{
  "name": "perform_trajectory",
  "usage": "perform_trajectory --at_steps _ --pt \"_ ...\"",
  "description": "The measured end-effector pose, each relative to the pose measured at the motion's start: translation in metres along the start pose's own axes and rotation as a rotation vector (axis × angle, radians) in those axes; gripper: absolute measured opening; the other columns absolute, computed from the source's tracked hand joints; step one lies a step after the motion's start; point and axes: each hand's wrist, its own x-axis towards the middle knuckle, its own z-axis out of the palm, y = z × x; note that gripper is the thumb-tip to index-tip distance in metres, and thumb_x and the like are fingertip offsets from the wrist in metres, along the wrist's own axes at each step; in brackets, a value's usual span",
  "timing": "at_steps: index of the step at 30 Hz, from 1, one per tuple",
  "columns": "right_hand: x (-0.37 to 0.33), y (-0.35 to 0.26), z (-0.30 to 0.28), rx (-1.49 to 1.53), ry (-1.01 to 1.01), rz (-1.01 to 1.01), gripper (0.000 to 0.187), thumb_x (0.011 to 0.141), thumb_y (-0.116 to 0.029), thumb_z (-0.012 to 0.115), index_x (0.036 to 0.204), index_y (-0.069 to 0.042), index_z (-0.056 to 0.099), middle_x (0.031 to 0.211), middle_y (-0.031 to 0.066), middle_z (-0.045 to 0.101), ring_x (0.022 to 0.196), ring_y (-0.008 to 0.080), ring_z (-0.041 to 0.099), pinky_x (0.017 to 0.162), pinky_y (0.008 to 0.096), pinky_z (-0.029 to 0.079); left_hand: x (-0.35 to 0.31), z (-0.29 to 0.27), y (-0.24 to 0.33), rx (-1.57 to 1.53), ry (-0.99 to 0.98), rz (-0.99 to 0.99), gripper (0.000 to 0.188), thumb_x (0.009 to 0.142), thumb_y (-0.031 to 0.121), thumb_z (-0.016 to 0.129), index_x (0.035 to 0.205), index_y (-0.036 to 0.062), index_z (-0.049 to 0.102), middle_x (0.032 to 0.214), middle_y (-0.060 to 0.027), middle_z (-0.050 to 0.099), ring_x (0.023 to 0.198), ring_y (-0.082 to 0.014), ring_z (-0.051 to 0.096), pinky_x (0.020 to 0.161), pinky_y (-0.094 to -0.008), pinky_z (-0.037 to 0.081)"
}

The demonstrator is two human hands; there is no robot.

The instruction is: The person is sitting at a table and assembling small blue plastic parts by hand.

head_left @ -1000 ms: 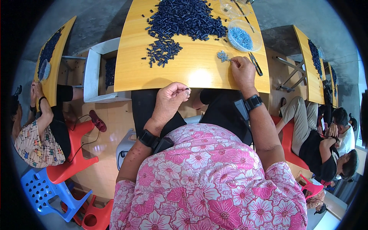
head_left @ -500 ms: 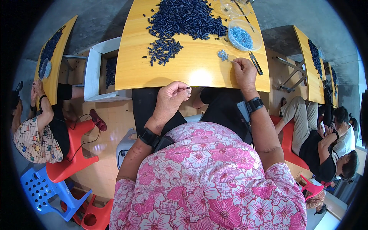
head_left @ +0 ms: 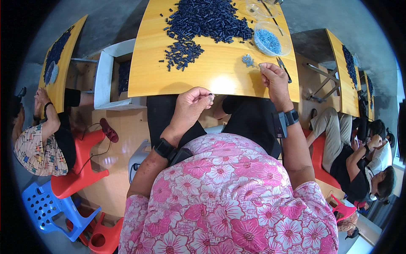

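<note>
Just off the table's front edge, my left hand [head_left: 189, 108] is closed, thumb and forefinger pinching a small dark tube piece [head_left: 211, 95]. Over the right front of the table my right hand [head_left: 277, 84] is also closed in a pinch; whatever lies between its fingertips is too small to make out. Beside those fingertips is a little pile of clear-blue bits [head_left: 248, 60]. A dark slim tool [head_left: 284, 70], like tweezers or snips, lies right behind that hand. Further back stands a clear round bowl [head_left: 286, 45] holding many more blue bits.
A big heap of dark tube pieces [head_left: 207, 19] covers the table's far middle, with a smaller group [head_left: 182, 55] nearer me. An open white box [head_left: 101, 80] stands left of the table [head_left: 169, 84]. People sit at side tables, and a blue stool [head_left: 50, 207] is behind left.
My right hand has shifted slightly right and turned, its pinched fingertips now raised a little from the pile. My left hand, still holding the dark tube piece, has moved slightly right.
</note>
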Motion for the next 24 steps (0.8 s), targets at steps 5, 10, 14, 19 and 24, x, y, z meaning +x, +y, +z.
perform_trajectory --at_steps 5,10,14,19,24 --pt "-0.018 -0.017 0.021 0.213 -0.245 0.08 0.007 0.088 -0.008 0.061 0.089 -0.002 0.064 0.069 -0.0047 0.055 0.052 0.0026 0.04 0.047 0.0168 0.03 0.0 0.003 0.006 -0.016 -0.018 0.03 0.011 0.091 0.007 0.06 0.096 -0.0023 0.062 0.085 -0.0037 0.064 0.073 -0.0074 0.059 0.07 -0.0216 0.051" --pt "-0.046 -0.036 0.048 -0.142 -0.361 -0.063 0.006 0.087 -0.005 0.06 0.09 -0.001 0.064 0.074 -0.005 0.057 0.061 0.0028 0.047 0.054 0.0173 0.037 -0.001 0.006 0.019 0.032 -0.042 0.034 0.013 0.089 0.009 0.062 0.097 -0.0021 0.064 0.087 -0.0042 0.066 0.078 -0.0086 0.062 0.072 -0.0222 0.051" --pt "-0.056 -0.033 0.061 -0.3 -0.401 -0.209 0.007 0.086 -0.003 0.061 0.092 -0.002 0.065 0.08 -0.0017 0.061 0.074 0.0067 0.056 0.066 0.0214 0.045 -0.005 0.004 0.025 0.086 -0.048 0.077 0.013 0.088 0.009 0.064 0.095 -0.0022 0.064 0.085 -0.0033 0.066 0.076 -0.0075 0.061 0.071 -0.0211 0.05" --pt "-0.064 -0.04 0.072 -0.518 -0.422 -0.45 0.011 0.081 -0.002 0.064 0.092 -0.005 0.065 0.085 0.006 0.063 0.076 0.0168 0.061 0.068 0.0272 0.048 -0.009 -0.001 0.029 0.133 -0.041 0.092 0.013 0.087 0.008 0.065 0.095 -0.0022 0.065 0.084 -0.0029 0.066 0.076 -0.007 0.061 0.071 -0.0208 0.05" --pt "-0.067 -0.045 0.076 -0.578 -0.425 -0.555 0.012 0.08 -0.002 0.065 0.092 -0.006 0.064 0.082 0.0074 0.061 0.073 0.0214 0.061 0.065 0.0291 0.048 -0.01 -0.002 0.031 0.117 -0.05 0.114 0.013 0.087 0.008 0.065 0.095 -0.0017 0.065 0.084 -0.0026 0.066 0.077 -0.0067 0.061 0.071 -0.0203 0.05"
